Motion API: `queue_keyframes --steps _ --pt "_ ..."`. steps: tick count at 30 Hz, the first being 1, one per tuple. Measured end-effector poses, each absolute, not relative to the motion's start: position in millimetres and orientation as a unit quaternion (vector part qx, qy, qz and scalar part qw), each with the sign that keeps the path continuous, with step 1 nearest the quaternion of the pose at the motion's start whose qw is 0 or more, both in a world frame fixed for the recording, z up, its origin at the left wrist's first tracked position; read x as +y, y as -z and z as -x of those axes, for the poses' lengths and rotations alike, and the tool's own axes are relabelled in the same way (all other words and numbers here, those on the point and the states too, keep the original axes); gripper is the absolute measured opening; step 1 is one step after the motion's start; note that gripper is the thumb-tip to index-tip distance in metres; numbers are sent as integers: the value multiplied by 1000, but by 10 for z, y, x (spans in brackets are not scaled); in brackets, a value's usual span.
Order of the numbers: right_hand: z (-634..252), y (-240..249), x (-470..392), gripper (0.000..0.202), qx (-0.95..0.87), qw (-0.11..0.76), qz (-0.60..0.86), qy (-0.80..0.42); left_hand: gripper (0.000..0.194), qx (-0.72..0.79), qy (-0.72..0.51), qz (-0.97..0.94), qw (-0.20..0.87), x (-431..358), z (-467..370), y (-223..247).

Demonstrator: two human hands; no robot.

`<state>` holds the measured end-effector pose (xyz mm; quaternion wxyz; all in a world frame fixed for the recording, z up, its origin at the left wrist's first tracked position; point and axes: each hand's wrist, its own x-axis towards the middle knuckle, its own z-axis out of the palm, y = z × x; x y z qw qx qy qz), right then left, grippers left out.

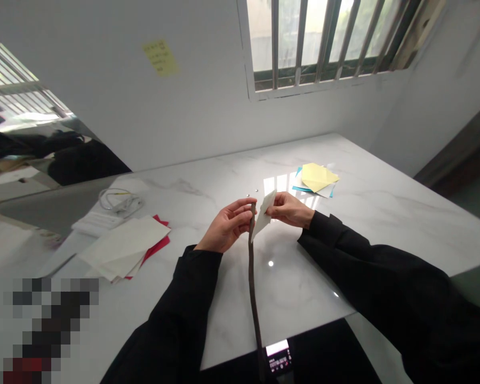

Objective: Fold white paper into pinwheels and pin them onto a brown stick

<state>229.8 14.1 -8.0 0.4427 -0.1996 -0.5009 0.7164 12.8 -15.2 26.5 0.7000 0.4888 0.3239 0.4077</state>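
My left hand [228,225] pinches the top end of a long, thin, slightly bent brown stick [252,274]. The stick runs down over the table edge towards me; whether it is wood or a strap I cannot tell. Between the thumb and fingers of my right hand [290,208] is a small off-white sheet of paper [264,215], tilted up close beside the stick. The paper's lower corner overlaps the stick in this view; whether they touch is unclear. Both hands are above the white marbled table [228,330].
Cream and red papers [128,245] lie at the left, near a white coiled cable [122,200]. Yellow, white and blue papers [318,177] are stacked at the back right. A lit phone screen [279,356] shows below the table's front edge. A yellow note [160,57] is on the wall.
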Motion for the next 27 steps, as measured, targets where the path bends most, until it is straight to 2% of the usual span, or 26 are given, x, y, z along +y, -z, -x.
queue_keyframes --steps 8,14,27 --pt "-2329 -39 101 24 -575 461 174 -653 37 300 -382 -524 700 -222 -144 -328" --pt "-2333 -83 74 25 -581 490 160 -630 35 291 -384 -521 705 -288 -183 -410" --pt "-2347 -58 69 25 -573 483 179 -638 32 284 -371 -526 711 -283 -180 -405"
